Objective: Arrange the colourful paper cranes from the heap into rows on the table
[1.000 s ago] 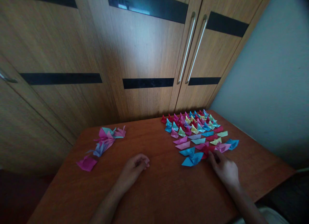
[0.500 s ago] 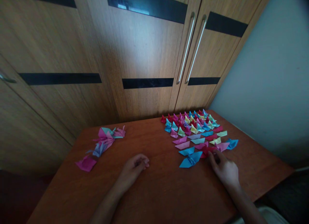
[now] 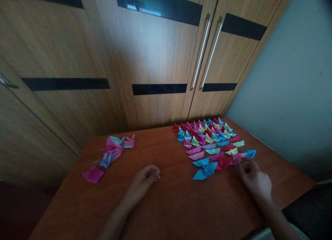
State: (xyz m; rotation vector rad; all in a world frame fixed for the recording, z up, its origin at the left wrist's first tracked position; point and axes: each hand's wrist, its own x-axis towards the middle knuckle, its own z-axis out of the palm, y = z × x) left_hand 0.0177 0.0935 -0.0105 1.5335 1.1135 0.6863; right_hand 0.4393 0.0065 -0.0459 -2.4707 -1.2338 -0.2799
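Note:
My left hand (image 3: pixel 145 178) rests on the table with its fingers curled in and nothing showing between them. Over at the right, my right hand (image 3: pixel 256 179) has its thumb and forefinger drawn together at a pink origami crane (image 3: pixel 237 158); the fingertips partly hide where they meet the paper. Just left of that crane lies a red origami crane (image 3: pixel 223 162), and then a blue origami crane (image 3: pixel 205 170) with spread wings. Behind the pink one sits another blue folded piece (image 3: pixel 250 153).
Rows of small colourful folded papers (image 3: pixel 207 138) fill the table's back right. A loose pile of origami cranes (image 3: pixel 113 151) and a magenta piece (image 3: pixel 93 174) lie at the left. The wooden table (image 3: pixel 166 205) meets a wooden cupboard (image 3: pixel 158 57) behind and a wall (image 3: pixel 290 95) at right.
My right hand has moved right, from the red crane to the pink one beside it, leaving the red crane in full view. My left hand has stayed in place.

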